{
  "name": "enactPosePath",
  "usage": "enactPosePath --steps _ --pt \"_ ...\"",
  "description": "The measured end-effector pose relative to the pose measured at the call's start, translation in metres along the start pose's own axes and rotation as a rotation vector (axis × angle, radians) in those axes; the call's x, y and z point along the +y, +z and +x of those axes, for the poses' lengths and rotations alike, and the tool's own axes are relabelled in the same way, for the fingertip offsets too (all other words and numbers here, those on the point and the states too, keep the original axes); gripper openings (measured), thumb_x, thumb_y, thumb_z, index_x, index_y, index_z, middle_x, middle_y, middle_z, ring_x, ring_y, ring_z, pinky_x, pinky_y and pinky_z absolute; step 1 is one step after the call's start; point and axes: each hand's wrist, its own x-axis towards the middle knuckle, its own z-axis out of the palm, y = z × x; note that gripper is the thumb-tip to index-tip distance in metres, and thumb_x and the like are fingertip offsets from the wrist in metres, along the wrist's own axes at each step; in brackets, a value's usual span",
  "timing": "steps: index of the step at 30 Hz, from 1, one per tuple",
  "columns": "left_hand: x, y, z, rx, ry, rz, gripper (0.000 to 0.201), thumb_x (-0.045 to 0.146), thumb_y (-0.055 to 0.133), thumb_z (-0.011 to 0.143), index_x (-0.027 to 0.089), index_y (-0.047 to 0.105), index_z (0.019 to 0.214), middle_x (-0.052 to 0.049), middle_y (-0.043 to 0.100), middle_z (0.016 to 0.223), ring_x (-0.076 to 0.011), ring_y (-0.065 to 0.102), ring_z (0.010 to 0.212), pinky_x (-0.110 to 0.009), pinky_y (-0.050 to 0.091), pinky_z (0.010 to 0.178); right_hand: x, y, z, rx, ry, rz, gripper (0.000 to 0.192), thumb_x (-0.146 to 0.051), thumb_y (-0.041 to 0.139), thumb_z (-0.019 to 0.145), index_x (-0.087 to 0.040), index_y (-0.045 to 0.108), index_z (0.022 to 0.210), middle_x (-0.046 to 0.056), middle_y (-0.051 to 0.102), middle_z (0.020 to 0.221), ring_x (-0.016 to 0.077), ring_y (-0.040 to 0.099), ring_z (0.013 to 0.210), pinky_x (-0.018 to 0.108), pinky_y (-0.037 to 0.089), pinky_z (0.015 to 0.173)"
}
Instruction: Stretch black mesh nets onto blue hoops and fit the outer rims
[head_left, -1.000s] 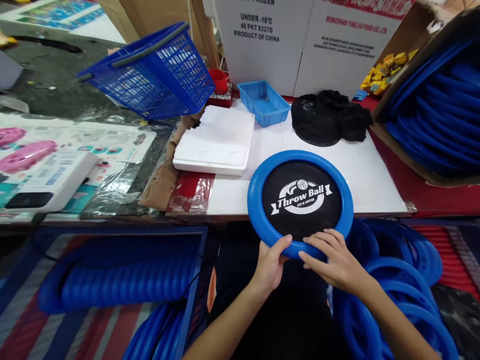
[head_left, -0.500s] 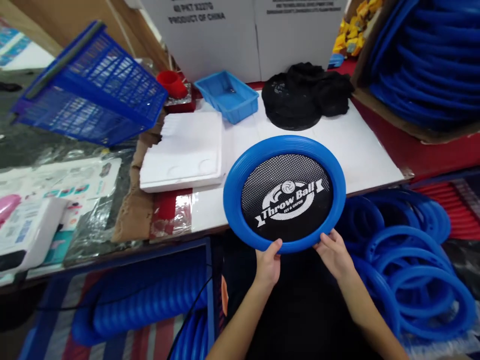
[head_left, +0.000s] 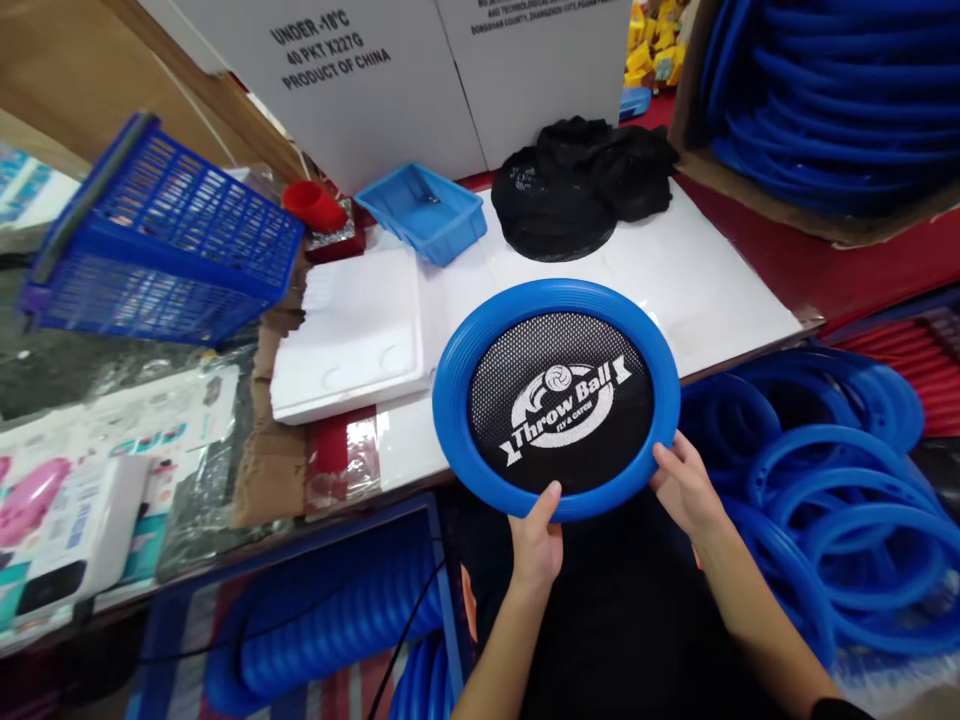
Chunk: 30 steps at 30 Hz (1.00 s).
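Both hands hold a blue ring-rimmed throw disc (head_left: 484,345) with a black mesh centre printed "Throw Ball, Fly & Catch". My left hand (head_left: 537,545) grips its near rim, thumb on top and the other fingers beneath. Farther right along the rim, my right hand (head_left: 688,488) pinches the edge, its fingers partly hidden under the disc. The disc is held over the near edge of the white tabletop, its printed face up. Behind it lies a pile of black mesh pieces (head_left: 577,190).
A light-blue tray (head_left: 450,225) and a white foam block (head_left: 352,330) sit on the table. To the left leans a blue basket (head_left: 172,240). Blue rings fill a carton (head_left: 825,110) at the right, and more loose rings (head_left: 862,520) lie below.
My right hand has slid a little up the right side of the rim. The disc has shifted slightly in view, and the camera has tilted.
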Motion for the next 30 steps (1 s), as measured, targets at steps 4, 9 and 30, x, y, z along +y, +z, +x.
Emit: enactPosePath --steps 4,9,30 --pt "0.004 -0.002 -0.002 0.003 -0.039 0.014 0.07 0.026 0.093 0.082 0.033 0.068 0.147 -0.002 0.08 0.132 -0.027 0.071 0.134 -0.041 0.057 0.116 -0.008 0.004 0.0 0.017 -0.005 0.016 0.047 -0.043 0.092 0.084 -0.026 0.071 0.124 0.007 0.083 0.111 0.0271 0.08 0.099 0.041 0.067 0.087" --pt "0.008 -0.002 -0.003 0.02 -0.071 0.006 0.07 0.024 0.094 0.08 0.032 0.069 0.145 -0.002 0.081 0.129 -0.028 0.073 0.132 -0.04 0.06 0.112 -0.007 0.002 0.0 0.027 -0.026 -0.003 0.046 -0.042 0.093 0.083 -0.025 0.072 0.12 0.006 0.083 0.103 0.0233 0.078 0.085 0.035 0.064 0.074" --pt "0.014 -0.003 -0.002 0.016 -0.05 0.056 0.071 0.025 0.093 0.083 0.036 0.066 0.148 -0.001 0.077 0.139 -0.027 0.068 0.139 -0.042 0.056 0.119 -0.012 0.006 0.008 0.034 -0.057 -0.041 0.066 -0.046 0.093 0.083 -0.033 0.064 0.14 0.004 0.082 0.125 0.027 0.079 0.109 0.04 0.066 0.092"
